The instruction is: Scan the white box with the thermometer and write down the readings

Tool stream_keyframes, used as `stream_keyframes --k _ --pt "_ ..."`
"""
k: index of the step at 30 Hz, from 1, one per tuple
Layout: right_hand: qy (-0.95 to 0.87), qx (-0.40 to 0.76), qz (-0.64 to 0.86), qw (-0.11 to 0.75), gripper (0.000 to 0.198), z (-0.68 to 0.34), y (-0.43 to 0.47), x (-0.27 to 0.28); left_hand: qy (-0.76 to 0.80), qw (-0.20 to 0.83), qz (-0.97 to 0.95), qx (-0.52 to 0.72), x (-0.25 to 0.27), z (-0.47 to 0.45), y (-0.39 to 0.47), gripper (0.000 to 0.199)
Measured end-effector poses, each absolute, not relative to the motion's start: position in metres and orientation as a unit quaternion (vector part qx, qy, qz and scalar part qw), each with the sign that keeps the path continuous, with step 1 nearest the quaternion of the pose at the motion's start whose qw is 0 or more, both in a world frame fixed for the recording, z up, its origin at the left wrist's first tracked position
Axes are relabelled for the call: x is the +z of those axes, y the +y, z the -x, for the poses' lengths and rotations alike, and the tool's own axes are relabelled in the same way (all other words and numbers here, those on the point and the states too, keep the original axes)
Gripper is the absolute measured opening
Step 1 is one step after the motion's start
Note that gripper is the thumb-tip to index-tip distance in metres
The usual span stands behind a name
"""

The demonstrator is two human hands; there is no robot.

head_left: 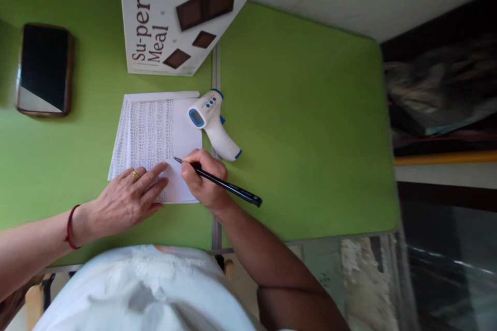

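On the notepad [186,139], the left hand [130,196] is resting, fingers apart, and the right hand [210,190] is clamping a pen [229,185]. Too-light pressing could be letting the notepad slip; the thermometer [213,126], overlapping the notepad's right edge, is risking a knock from the right hand.

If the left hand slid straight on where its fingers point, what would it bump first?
Probably the black pen near its tip, with the right hand just behind; heights are hard to tell.

Black pen [230,185], white paper [182,137], green table [310,129]
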State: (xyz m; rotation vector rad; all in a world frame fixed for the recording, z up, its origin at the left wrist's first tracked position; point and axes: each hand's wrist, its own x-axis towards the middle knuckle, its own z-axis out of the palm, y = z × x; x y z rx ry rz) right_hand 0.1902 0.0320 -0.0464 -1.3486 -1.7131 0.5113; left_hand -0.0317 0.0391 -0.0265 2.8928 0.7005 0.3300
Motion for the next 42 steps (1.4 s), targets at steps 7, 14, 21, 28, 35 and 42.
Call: stream_keyframes --k 7,14,21,28,35,42 --pt "-0.687 0.213 0.544 0.431 0.019 -0.192 0.031 -0.047 0.232 0.068 -0.962 0.125 -0.026 0.030 0.040 0.032" --pt "-0.680 0.214 0.536 0.452 0.018 -0.191 0.033 -0.047 0.234 0.069 -0.963 0.116 -0.026 0.030 0.040 0.033" --pt "-0.685 0.210 0.538 0.445 0.017 -0.189 0.033 -0.046 0.236 0.071 -0.962 0.121 -0.026 0.029 0.039 0.032" --pt "-0.690 0.211 0.533 0.442 0.017 -0.190 0.032 -0.046 0.233 0.070 -0.962 0.127 -0.025 0.030 0.040 0.032" --pt "-0.684 0.152 0.527 0.481 0.008 -0.193 0.031 -0.047 0.231 0.092 -0.961 0.121 -0.029 0.030 0.040 0.033" --pt "-0.786 0.018 0.462 0.411 0.028 -0.209 0.043 -0.050 0.284 0.361 -0.871 0.174 -0.007 0.041 0.055 0.047"
